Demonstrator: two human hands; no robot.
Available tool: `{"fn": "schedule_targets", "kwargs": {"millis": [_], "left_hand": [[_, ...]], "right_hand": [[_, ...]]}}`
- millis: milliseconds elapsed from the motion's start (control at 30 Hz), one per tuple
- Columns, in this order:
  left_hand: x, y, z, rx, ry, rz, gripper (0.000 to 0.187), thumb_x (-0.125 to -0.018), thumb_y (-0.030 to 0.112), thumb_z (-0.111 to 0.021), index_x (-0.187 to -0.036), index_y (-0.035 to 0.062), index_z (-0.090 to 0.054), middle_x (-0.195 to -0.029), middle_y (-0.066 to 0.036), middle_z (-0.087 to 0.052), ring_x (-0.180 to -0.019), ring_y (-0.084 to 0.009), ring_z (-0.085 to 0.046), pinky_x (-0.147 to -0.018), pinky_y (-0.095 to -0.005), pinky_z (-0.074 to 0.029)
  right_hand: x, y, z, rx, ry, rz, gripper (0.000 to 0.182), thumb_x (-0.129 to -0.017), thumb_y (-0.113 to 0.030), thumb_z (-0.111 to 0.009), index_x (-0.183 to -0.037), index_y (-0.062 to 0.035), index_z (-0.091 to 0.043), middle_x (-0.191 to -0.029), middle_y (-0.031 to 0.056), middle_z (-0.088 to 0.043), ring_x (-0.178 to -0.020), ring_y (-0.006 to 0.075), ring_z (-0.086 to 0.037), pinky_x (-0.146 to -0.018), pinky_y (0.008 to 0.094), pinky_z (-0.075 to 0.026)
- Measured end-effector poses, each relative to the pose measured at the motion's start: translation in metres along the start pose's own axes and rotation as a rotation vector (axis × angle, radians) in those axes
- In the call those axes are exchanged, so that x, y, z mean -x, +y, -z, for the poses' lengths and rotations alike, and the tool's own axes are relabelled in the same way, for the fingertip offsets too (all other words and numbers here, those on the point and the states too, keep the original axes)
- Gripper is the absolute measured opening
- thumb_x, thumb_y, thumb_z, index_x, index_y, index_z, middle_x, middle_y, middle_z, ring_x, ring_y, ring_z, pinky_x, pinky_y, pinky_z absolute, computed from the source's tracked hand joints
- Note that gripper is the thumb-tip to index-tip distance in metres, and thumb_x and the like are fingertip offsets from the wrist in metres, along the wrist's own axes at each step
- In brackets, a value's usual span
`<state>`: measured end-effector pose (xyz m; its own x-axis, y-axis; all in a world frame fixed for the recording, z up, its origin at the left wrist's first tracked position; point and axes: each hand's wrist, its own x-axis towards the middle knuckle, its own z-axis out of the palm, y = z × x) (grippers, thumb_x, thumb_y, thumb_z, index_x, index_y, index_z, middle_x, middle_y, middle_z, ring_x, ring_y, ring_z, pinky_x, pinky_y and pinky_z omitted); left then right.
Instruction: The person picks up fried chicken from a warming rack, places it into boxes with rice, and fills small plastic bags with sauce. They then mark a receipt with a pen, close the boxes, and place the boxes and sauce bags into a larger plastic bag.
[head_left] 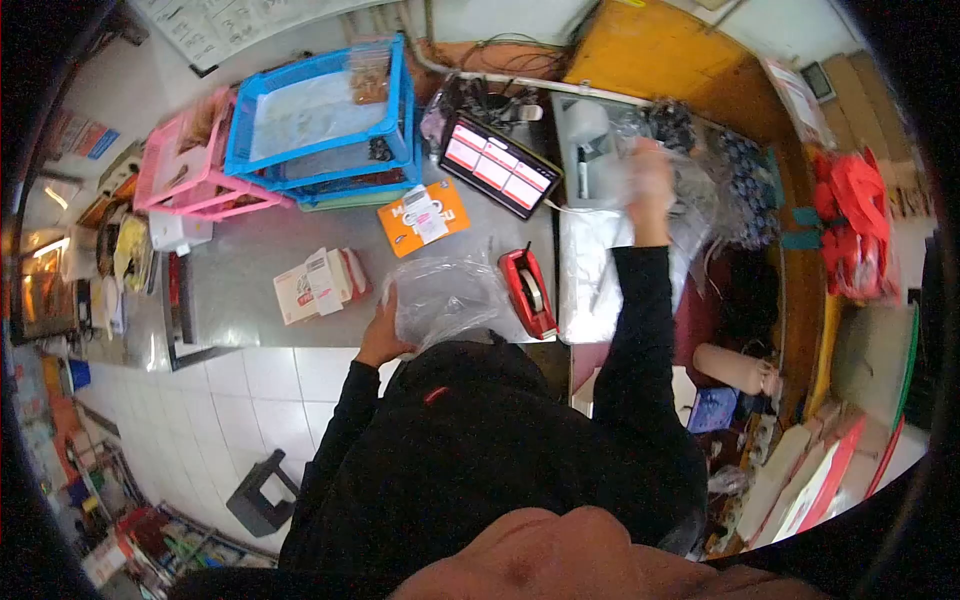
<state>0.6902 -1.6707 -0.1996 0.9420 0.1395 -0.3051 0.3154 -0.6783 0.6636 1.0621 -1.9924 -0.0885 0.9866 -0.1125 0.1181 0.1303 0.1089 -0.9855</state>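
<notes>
My left hand holds the left edge of a clear plastic bag at the front of the metal counter. Reaching far to the right, my right hand is smeared by motion over a pile of clear plastic; its fingers cannot be made out. Just right of the bag lies a red tape dispenser. An orange packet with a white label is behind the bag. Small boxes with a label lie to the left of my left hand.
A tablet with a lit screen lies at the back. Blue stacked baskets and a pink basket stand at the back left. Red bags hang at the right. A black stool is on the tiled floor.
</notes>
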Motion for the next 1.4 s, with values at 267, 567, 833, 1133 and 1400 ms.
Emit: {"fn": "schedule_targets", "kwargs": {"millis": [267, 567, 833, 1133, 1400], "left_hand": [[0.033, -0.025, 0.02, 0.064, -0.075, 0.053, 0.135, -0.044, 0.014, -0.087, -0.146, 0.0118, 0.002, -0.138, -0.027, -0.034, -0.123, -0.0441, -0.038, -0.101, -0.0435, -0.037], [0.041, -0.022, 0.016, 0.062, -0.121, 0.133, 0.13, -0.049, 0.015, -0.086, -0.146, 0.0128, 0.002, -0.135, -0.027, -0.037, -0.122, -0.0446, -0.039, -0.101, -0.0434, -0.036], [0.016, -0.016, 0.005, 0.063, -0.108, 0.101, 0.13, -0.049, 0.015, -0.085, -0.146, 0.0132, 0.002, -0.139, -0.026, -0.033, -0.124, -0.0438, -0.037, -0.103, -0.0428, -0.035], [-0.029, -0.022, 0.001, 0.112, -0.033, -0.048, 0.138, -0.044, 0.023, -0.086, -0.143, 0.0036, 0.009, -0.143, -0.03, -0.023, -0.129, -0.0414, -0.031, -0.106, -0.0388, -0.03], [-0.015, -0.016, 0.018, 0.048, 0.024, 0.015, 0.133, -0.05, 0.02, -0.085, -0.145, 0.015, 0.009, -0.14, -0.034, -0.023, -0.117, -0.0471, -0.044, -0.095, -0.0434, -0.042]], "right_hand": [[-0.066, 0.042, 0.086, 1.647, -0.031, 0.04, 0.024, -0.079, -0.025, -0.057, -0.086, -0.0046, -0.068, -0.086, 0.0179, -0.067, -0.082, 0.0368, -0.064, -0.07, 0.0469, -0.052], [-0.129, 0.092, 0.161, 1.681, -0.021, -0.207, 0.024, -0.074, -0.025, -0.063, -0.09, -0.0077, -0.067, -0.102, 0.015, -0.065, -0.095, 0.0332, -0.062, -0.076, 0.0444, -0.051], [-0.138, 0.024, 0.159, 1.357, 0.018, 0.035, 0.022, -0.071, -0.025, -0.069, -0.085, -0.0075, -0.067, -0.087, 0.0154, -0.066, -0.083, 0.0324, -0.063, -0.073, 0.0401, -0.049], [0.001, -0.003, 0.024, -0.332, -0.033, 0.056, 0.031, -0.091, -0.026, -0.048, -0.109, -0.0017, -0.053, -0.105, 0.0133, -0.059, -0.092, 0.0242, -0.059, -0.081, 0.0396, -0.05], [0.261, 0.16, -0.143, 1.138, -1.389, 0.312, 0.025, -0.088, -0.024, -0.049, -0.093, -0.0013, -0.057, -0.101, 0.0156, -0.061, -0.093, 0.0322, -0.059, -0.081, 0.0451, -0.045]]}}
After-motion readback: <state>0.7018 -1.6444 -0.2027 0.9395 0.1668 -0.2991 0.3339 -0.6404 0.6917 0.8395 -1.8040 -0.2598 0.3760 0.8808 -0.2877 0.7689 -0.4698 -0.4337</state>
